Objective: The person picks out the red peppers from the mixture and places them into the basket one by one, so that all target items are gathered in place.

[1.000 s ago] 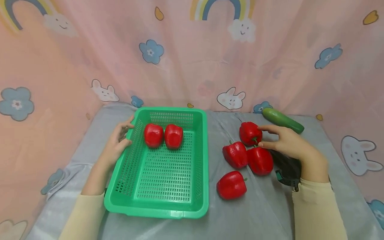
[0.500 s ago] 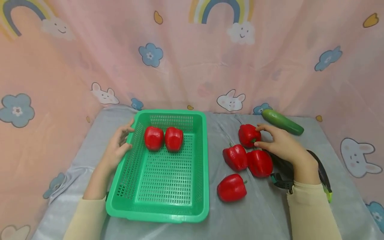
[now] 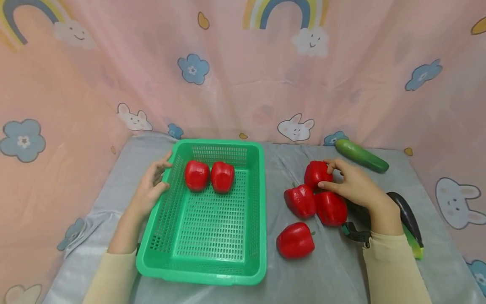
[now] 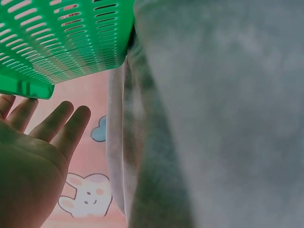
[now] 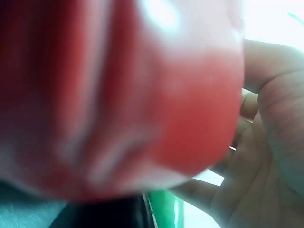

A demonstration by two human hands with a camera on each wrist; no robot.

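Though straighter before, right grip (image 3: 352, 182) now crooked round rear pepper (image 3: 314, 173)

Seeing green cucumber (image 3: 362, 156) lying slanted at back right, near the foot of pink curtain (image 3: 243, 55). Also seeing dark eggplant (image 3: 408, 215) at far right, partly hidden, bright green at the near end. Have shiny grey cloth (image 3: 330, 270) spread underneath, rumpled at left. On the curtain, can make out two rainbows (image 3: 306, 12) cut by the top edge, each with smiling cloud (image 3: 311, 41), plus blue flowers (image 3: 193, 69), white bunnies (image 3: 296, 130), yellow blobs (image 3: 203, 20). In left wrist view, getting a bunny print (image 4: 92, 199) and part of a blue shape (image 4: 99, 129).
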